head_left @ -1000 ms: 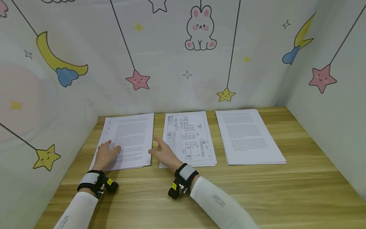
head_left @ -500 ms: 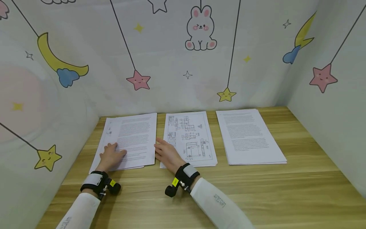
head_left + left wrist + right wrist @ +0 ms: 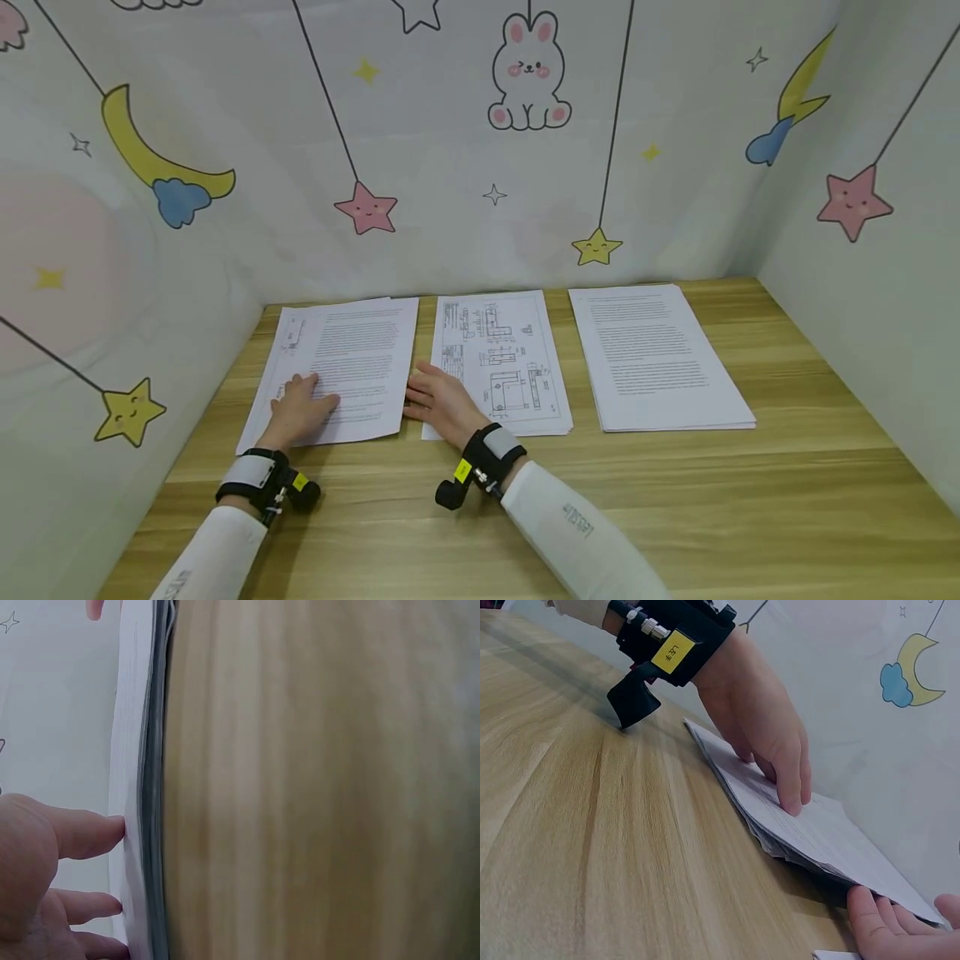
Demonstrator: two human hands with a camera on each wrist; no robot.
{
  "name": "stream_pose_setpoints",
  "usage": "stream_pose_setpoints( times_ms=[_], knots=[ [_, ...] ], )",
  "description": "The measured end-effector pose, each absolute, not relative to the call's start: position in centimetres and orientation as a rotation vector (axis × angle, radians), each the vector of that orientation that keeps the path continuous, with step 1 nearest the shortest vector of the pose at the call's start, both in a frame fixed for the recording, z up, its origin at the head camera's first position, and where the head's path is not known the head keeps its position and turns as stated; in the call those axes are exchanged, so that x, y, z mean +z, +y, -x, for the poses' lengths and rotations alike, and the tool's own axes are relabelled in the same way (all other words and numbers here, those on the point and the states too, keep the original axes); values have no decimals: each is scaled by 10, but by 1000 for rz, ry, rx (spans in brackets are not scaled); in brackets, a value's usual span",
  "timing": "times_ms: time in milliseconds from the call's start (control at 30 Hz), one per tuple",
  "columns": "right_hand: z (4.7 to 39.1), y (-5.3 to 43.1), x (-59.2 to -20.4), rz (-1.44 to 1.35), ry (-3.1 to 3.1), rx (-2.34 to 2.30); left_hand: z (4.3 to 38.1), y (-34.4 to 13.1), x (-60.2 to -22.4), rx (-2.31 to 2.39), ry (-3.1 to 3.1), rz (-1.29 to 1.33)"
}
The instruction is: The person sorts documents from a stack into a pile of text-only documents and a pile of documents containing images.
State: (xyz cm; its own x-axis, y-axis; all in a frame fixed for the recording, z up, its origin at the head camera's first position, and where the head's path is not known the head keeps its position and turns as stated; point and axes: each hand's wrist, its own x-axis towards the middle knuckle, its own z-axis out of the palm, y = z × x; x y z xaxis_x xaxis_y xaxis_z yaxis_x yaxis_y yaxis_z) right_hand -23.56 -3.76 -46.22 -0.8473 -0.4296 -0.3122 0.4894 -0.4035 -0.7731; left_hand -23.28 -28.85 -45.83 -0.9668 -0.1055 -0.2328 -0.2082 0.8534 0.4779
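- Left hand (image 3: 300,414): grip spread, thumb and fingers well apart, fingertips resting on the left paper stack (image 3: 367,358) and pinching nothing.
- Right hand (image 3: 446,406): fingers extended, touching the stack's right edge from below (best seen in the right wrist view); thumb held apart, the grip not closed round the sheets.
- Left paper stack: at the table's far left, sheets unevenly aligned, right edge raised above a shadowed gap. Lines of print cover the top page (too small to read); a strip of line drawing shows along its left margin.
- Wrist straps: each bears a small black camera with a yellow label; the left label (image 3: 673,651) shows an "L" followed by small characters.
- White sleeves: the right sleeve (image 3: 581,537) carries lettering beginning "Lets" (the rest uncertain).
- Middle stack (image 3: 504,354): technical drawings, turned sideways, with a title block.
- Right stack (image 3: 660,358): printed paragraphs, illegible here.
- Table (image 3: 675,517): wood-grained.
- Backdrop (image 3: 450,125): rabbit, moon and smiling stars.
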Motion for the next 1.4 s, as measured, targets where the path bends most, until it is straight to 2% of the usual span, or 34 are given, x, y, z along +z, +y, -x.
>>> stream_pose_setpoints(
  times_ms=[500,967,1400],
  knots=[
    [238,-50,-467,-100,1261,-2202,222,-278,-453,735,2834,175],
    [235,-55,-461,-100,1608,-2110,214,-270,-443,837,2796,126],
    [234,-52,-463,-170,1700,-2106,214,-268,-444,1011,2827,309]
  ],
)
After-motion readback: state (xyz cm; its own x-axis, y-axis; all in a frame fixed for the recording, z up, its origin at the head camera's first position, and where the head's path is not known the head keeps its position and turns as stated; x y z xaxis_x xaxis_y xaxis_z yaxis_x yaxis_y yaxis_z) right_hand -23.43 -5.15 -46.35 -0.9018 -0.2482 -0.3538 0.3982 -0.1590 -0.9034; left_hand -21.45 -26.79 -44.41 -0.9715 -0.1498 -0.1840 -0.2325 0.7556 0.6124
